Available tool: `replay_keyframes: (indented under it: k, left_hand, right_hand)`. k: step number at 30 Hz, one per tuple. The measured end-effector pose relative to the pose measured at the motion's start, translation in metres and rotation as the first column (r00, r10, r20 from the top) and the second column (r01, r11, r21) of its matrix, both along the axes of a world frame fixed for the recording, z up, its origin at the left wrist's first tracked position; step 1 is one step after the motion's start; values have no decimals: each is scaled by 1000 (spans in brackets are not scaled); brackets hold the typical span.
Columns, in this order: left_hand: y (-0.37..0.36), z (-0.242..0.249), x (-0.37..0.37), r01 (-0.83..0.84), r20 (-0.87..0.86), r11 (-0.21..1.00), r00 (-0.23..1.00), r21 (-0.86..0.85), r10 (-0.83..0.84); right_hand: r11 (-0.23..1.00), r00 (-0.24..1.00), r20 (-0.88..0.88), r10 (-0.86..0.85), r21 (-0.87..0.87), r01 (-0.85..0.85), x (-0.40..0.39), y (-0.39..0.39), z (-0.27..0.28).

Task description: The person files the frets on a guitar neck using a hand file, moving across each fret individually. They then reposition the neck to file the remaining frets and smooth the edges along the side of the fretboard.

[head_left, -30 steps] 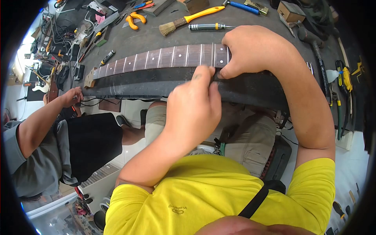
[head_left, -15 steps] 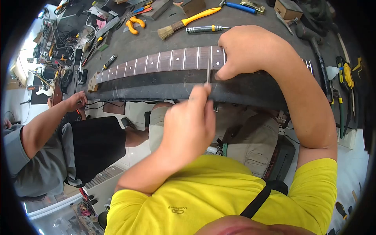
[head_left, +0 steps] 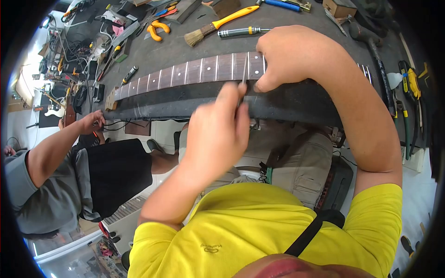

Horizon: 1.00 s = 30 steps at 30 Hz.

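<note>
One thin tool [head_left: 244, 74] fills the closed left hand [head_left: 218, 134]; the wider right hand [head_left: 292, 58] grips the fretboard [head_left: 194, 70].

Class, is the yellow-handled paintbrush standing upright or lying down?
Lying down. The paintbrush is stretched across the workbench, its bristles and handle spread out lengthwise.

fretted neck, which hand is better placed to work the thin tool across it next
Left, most likely: the left hand grips the thin tool, which lies over the fretted neck. The right hand seems better kept where it is, holding the neck near one end.
</note>
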<state>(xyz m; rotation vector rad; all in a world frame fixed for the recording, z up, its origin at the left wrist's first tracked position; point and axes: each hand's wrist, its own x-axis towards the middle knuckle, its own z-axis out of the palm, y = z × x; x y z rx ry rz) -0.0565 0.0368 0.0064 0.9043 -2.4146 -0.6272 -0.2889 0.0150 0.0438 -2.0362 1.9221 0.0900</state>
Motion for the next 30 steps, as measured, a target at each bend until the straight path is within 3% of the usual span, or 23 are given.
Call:
replay_keyframes:
  k: [3,7,10,15,19,21,23,27,30]
  left_hand:
    - [-14,3,-12,-2,17,999,1000,-49,3]
    - [29,-4,16,-32,38,999,999,30,31]
    - [9,2,11,6,78,1000,997,4,-6]
    - [6,0,6,-4,20,1000,1000,-5,4]
    - [23,-2,18,-44,42,992,998,122,39]
    - [-2,5,-3,1,52,999,999,-46,2]
    - [-16,2,-13,-3,-12,997,1000,-79,2]
    - [12,12,0,-52,33,999,998,-2,52]
    - [0,0,1,-63,-57,993,996,103,69]
  right_hand:
    - [999,999,21,29,-39,-28,-2,0,-2]
    - [998,1000,5,15,-60,-14,-2,0,-7]
    - [999,1000,-16,9,-44,-10,1,0,-5]
    - [998,999,21,25,-55,-23,-2,-1,-5]
    - [1000,1000,-14,-15,-16,14,-1,-1,-5]
    - [1000,1000,6,-1,-18,1,-1,0,-3]
    - [1000,1000,10,1,-13,-1,2,1,2]
    - [999,1000,-3,12,-52,-12,-3,-1,-6]
    - [999,1000,1,29,-46,-29,-3,-1,-5]
